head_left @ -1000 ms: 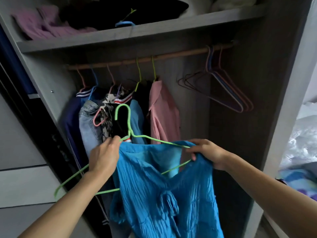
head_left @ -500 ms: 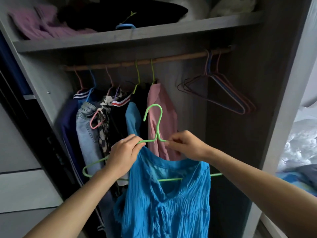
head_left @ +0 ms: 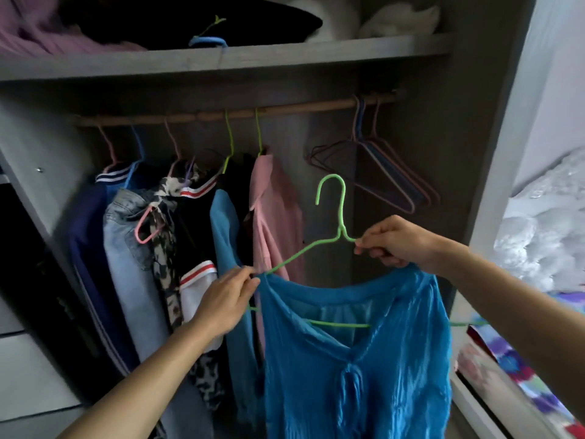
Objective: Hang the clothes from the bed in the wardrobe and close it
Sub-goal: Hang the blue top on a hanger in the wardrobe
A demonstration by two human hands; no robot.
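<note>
A crinkled blue blouse [head_left: 354,353] hangs on a green wire hanger [head_left: 339,213], held in front of the open wardrobe below the wooden rail [head_left: 221,114]. My left hand [head_left: 226,299] pinches the hanger's left arm and the blouse's left shoulder. My right hand [head_left: 395,243] grips the hanger's right arm next to the neck, with the blouse's right shoulder under it. The hook points up, well under the rail.
Several garments hang at the rail's left, ending with a pink shirt [head_left: 275,217]. Empty hangers [head_left: 380,172] hang at the right. A shelf [head_left: 221,55] above holds folded items. The wardrobe's side panel [head_left: 506,153] and the bed [head_left: 544,236] lie right.
The hanger and blouse have shifted right and risen. My hands have moved apart along the hanger's arms, and the blouse now sits spread across it.
</note>
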